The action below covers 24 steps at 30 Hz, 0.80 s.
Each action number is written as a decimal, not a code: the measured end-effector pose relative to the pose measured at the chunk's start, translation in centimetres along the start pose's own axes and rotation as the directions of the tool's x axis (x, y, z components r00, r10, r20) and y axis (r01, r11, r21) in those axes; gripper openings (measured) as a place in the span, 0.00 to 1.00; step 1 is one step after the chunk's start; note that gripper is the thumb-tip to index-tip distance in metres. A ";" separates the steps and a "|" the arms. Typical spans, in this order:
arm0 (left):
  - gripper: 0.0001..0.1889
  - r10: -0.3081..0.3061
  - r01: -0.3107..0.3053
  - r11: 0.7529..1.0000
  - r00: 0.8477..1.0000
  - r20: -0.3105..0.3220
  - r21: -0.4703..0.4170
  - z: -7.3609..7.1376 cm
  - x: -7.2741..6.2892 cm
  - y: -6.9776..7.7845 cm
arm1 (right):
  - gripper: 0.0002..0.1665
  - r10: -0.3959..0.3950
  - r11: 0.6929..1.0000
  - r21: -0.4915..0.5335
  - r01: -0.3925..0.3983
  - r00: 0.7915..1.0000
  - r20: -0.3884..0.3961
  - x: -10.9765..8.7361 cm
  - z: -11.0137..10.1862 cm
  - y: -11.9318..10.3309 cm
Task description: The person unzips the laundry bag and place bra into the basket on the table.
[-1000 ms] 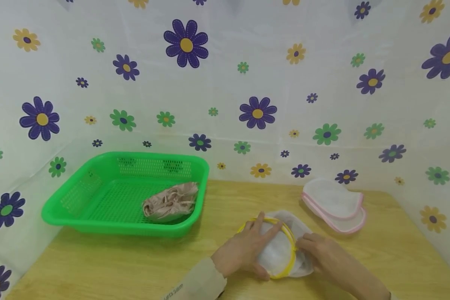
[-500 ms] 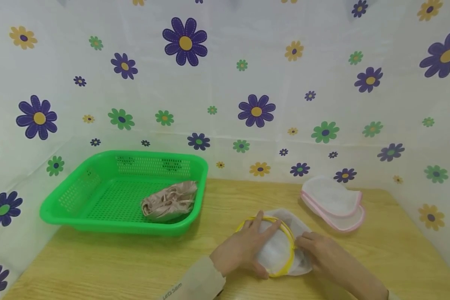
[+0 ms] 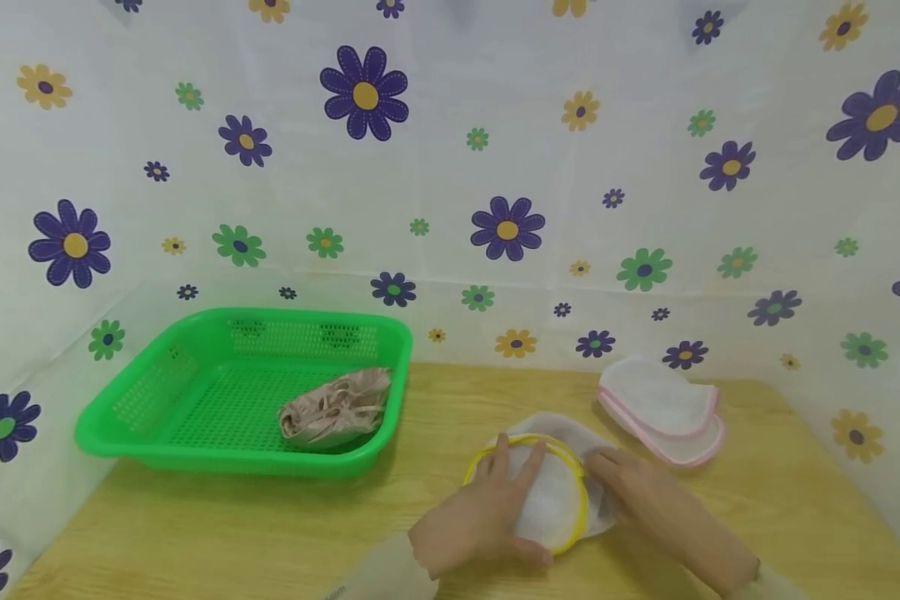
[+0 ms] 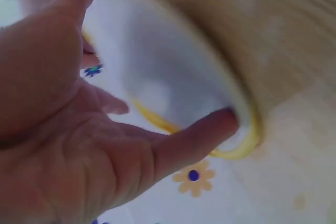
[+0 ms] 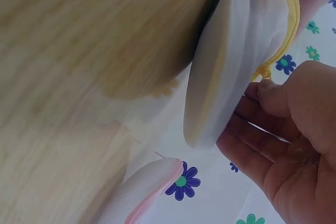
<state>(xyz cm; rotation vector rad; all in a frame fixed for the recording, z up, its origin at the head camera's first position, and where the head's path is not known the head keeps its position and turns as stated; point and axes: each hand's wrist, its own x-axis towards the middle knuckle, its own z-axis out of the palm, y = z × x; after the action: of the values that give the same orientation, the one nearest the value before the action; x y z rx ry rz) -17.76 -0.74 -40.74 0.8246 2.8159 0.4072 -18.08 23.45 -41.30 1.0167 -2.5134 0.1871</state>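
Observation:
A round white mesh laundry bag [image 3: 547,500] with a yellow zipper [image 3: 583,500] round its rim lies on the wooden table. Its soft side bulges up behind the zipper. My left hand [image 3: 480,512] rests across the bag with straight, spread fingers, which also show against the mesh in the left wrist view. At the bag's right edge my right hand [image 3: 637,492] pinches the yellow zipper pull [image 5: 263,72] between thumb and forefinger; the other fingers lie along the white mesh side [image 5: 220,93]. The forefinger is partly hidden behind the thumb.
To the left stands a green plastic basket [image 3: 232,460] with perforated sides. A rolled, shiny beige-pink cloth item [image 3: 337,408] lies in it. White mesh pieces with pink trim [image 3: 663,408] lie at the back right. A flower-patterned curtain [image 3: 435,175] closes off the back of the table [image 3: 780,467].
My right hand has moved a little away from me along the bag's right edge, with the zipper pull. The left hand stays on the bag. The head view has shifted slightly.

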 end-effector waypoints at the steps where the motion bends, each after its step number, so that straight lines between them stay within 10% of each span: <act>1: 0.66 -0.009 0.009 1.000 1.000 0.013 -0.012 -0.2 -0.3 0.1 | 0.27 0.002 1.000 -0.013 -0.002 1.000 -0.019 0.2 0.0 0.0; 6: 0.63 0.017 -0.018 0.997 1.000 0.013 0.073 -1.4 -1.0 0.5 | 0.22 0.028 0.997 -0.066 -0.035 0.994 -0.105 0.9 0.1 0.1; 13: 0.63 0.223 -0.184 0.937 0.970 -0.100 0.298 -0.6 -0.8 0.0 | 0.18 0.012 0.999 -0.041 -0.018 0.989 -0.145 0.8 0.8 0.0; 24: 0.58 0.224 -0.213 0.964 0.973 -0.057 0.158 0.2 1.6 -1.6 | 0.10 0.014 0.999 -0.032 -0.018 0.994 -0.113 1.1 1.7 -0.2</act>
<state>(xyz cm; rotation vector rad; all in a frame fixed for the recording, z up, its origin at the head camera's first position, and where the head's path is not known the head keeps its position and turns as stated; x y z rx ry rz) -19.79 -1.08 -41.59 1.1827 2.8611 0.2608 -19.19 22.19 -42.36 0.9463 -2.4160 0.2016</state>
